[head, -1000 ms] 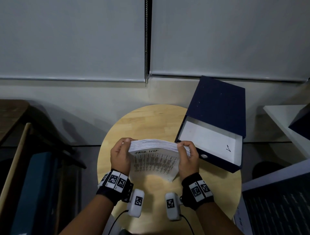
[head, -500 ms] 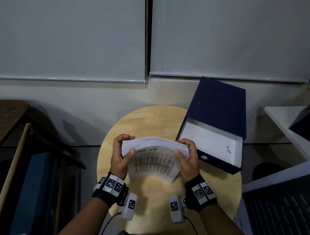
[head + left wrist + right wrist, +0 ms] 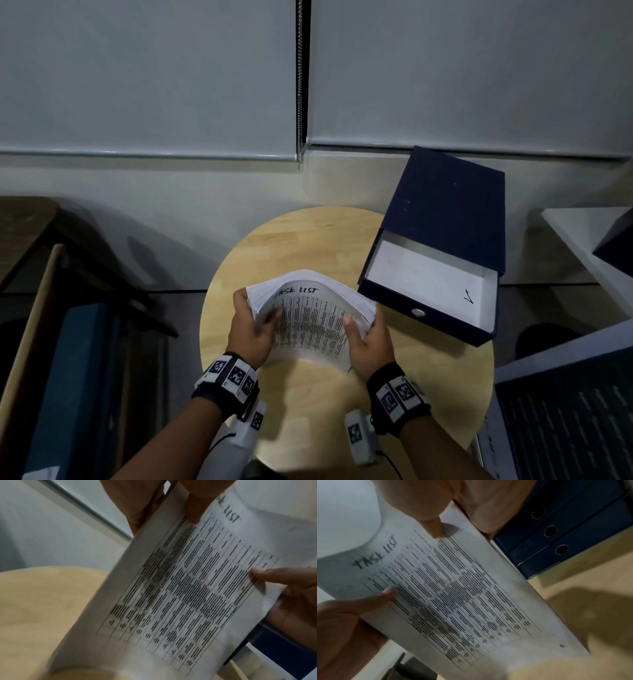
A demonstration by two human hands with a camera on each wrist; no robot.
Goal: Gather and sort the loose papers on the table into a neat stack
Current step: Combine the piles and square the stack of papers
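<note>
Bare table (image 3: 284, 240) lying open left and behind paper stack (image 3: 310, 322); open box file (image 3: 442, 260) crowding right side, just beside right hand (image 3: 368, 342); near edge sitting free.

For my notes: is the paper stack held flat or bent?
Bent: the paper stack arches upward between the left hand and right hand.

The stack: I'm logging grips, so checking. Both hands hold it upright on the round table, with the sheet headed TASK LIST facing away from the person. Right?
One thing is wrong: the TASK LIST sheet faces the person, as the head view shows. The left hand and right hand do hold the stack upright on the table.
</note>
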